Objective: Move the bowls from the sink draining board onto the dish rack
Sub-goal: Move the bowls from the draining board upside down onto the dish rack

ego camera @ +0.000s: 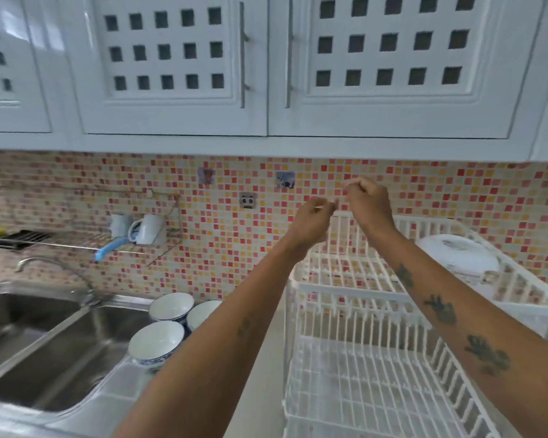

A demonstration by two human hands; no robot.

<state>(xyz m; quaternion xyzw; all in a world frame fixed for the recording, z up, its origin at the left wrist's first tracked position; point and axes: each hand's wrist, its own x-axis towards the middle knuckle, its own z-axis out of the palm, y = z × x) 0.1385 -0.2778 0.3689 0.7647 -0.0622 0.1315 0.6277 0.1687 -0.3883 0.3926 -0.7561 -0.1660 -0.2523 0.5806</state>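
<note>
- Both hands are raised in front of the mosaic backsplash (222, 235), above the far end of the dish rack (361, 358); neither touches a bowl.
- Left hand (314, 218): fingers curled in, fingertips bunched toward the thumb. Looks like a loose pinch; motion blur, cannot tell if anything is in it.
- Right hand (366, 202): fingers curled into a loose fist, knuckles toward the wall, just beside the left hand at its 1 o'clock. Whether the two hands touch cannot be told.
- Three white bowls with blue-patterned outsides sit upright on the steel draining board (108, 403), clustered at 8 o'clock from the hands, well apart from them.
- Near bowl (156, 343) is closest to the camera; far-left bowl (171, 306) is at its 12 o'clock; far-right bowl (203, 314) is at its 1 o'clock, partly hidden by the left forearm. All three are touching or nearly so.
- Sink basin (54, 349) lies at 9 o'clock from the bowls, with the tap (54, 267) behind it.
- The rack is white wire, two-tier, at 3 o'clock from the bowls. The lower tier looks bare; the upper tier holds a white dish (456, 256) at its far right.
- Wall shelf (76, 240) at 10 o'clock holds a mug (147, 229) and a blue brush (111, 246).
</note>
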